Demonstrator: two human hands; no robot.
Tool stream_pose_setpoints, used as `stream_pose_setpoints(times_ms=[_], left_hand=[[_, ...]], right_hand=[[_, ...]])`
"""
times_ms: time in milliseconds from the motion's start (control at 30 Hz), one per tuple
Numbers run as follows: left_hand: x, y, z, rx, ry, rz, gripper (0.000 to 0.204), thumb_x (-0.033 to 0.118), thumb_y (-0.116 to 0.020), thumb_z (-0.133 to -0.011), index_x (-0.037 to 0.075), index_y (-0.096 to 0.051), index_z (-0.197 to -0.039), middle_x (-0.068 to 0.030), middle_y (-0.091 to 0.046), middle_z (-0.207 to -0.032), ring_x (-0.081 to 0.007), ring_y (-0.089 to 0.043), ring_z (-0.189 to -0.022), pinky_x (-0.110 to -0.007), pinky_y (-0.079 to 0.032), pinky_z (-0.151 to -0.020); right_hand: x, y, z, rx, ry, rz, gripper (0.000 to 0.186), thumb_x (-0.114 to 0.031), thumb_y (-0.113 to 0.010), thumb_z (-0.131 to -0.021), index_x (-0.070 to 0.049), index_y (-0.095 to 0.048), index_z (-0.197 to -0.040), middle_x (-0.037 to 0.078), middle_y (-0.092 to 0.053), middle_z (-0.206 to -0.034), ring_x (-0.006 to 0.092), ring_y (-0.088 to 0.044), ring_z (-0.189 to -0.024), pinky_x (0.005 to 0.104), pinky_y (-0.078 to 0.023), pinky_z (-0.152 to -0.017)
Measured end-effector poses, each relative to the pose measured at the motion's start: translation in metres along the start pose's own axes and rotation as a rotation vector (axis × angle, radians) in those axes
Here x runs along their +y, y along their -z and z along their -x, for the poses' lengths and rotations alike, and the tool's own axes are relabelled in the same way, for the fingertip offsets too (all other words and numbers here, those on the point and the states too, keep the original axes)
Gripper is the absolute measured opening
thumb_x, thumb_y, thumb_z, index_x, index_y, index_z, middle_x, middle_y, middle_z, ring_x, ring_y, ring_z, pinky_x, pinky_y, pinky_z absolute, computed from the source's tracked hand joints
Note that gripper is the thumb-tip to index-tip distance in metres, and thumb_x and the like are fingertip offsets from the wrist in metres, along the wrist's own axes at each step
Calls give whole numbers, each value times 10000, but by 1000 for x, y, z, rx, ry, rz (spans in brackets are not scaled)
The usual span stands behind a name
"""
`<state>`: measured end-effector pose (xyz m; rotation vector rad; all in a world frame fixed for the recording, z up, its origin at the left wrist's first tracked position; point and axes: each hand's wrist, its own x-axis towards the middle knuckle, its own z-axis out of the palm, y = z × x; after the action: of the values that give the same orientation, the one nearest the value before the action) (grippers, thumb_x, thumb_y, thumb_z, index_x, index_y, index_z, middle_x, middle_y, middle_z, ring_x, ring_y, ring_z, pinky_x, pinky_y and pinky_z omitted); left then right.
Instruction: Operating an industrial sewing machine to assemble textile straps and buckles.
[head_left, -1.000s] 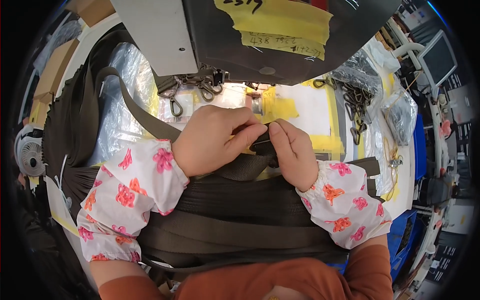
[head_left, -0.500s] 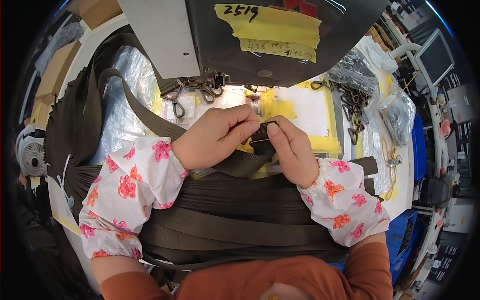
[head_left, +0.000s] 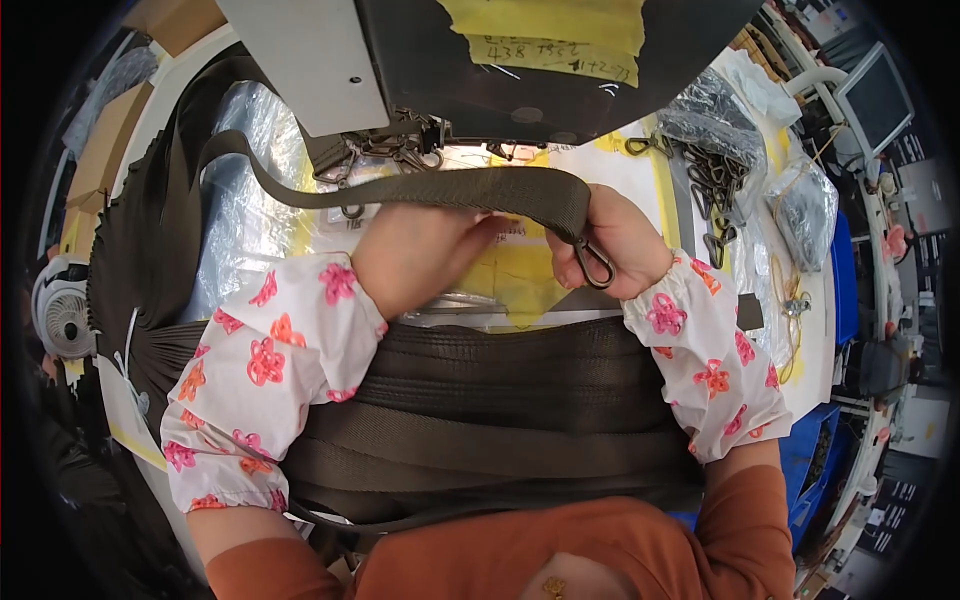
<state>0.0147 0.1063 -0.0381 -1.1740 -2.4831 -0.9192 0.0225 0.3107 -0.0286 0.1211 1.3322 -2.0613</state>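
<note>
The right hand grasps the dark webbing strap at its looped right end, where a metal snap hook hangs against the fingers; most of those fingertips are hidden. The left hand lies just left, beneath the strap, its fingers blurred and partly covered, so whether it grips anything cannot be told. The far edge cuts off the dark machine head; nearer, sleeves partly cover the strap pile.
</note>
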Motion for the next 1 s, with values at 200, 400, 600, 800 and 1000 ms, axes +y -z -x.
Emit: stream_pose_setpoints(times_ms=[200,400,600,800,1000], left_hand=[[-7,2,-6,119,-196,-16,195,152,-640,-744,63,-622,-916,-111,-606,-835,-297,-593,-712,-357,-479,-628],[-20,-1,-6,78,-275,-255,213,88,-593,-749,52,-582,-958,-127,-587,-816,-279,-603,-748,-341,-486,-642],[-14,-7,-8,-257,-134,-353,300,109,-597,-756,60,-533,-1045,-105,-599,-813,-281,-599,-706,-341,-492,-598],[-4,-2,-8,-326,-70,-340,300,103,-582,-774,68,-527,-1067,-124,-603,-871,-298,-603,-755,-348,-498,-606],[-14,-4,-4,-393,135,-31,338,97,-517,-851,19,-478,-1177,-174,-571,-1068,-288,-585,-939,-330,-483,-790]], right_hand=[[3,2,0,-70,-120,-86,290,-181,-306,-917,21,-514,-922,107,-581,-633,197,-571,-445,243,-427,-363],[7,-10,0,107,119,-125,268,-207,-375,-909,14,-507,-984,113,-595,-750,181,-569,-557,273,-463,-486],[21,4,-14,404,720,843,537,-227,-787,-611,0,-539,-1030,89,-591,-791,178,-569,-680,280,-475,-653],[9,14,-16,382,657,1035,398,-215,-759,-624,-10,-625,-938,128,-614,-753,212,-571,-678,291,-468,-666],[-4,26,-20,203,583,1149,384,-145,-730,-695,-24,-604,-1037,49,-604,-853,114,-542,-734,250,-450,-691]])
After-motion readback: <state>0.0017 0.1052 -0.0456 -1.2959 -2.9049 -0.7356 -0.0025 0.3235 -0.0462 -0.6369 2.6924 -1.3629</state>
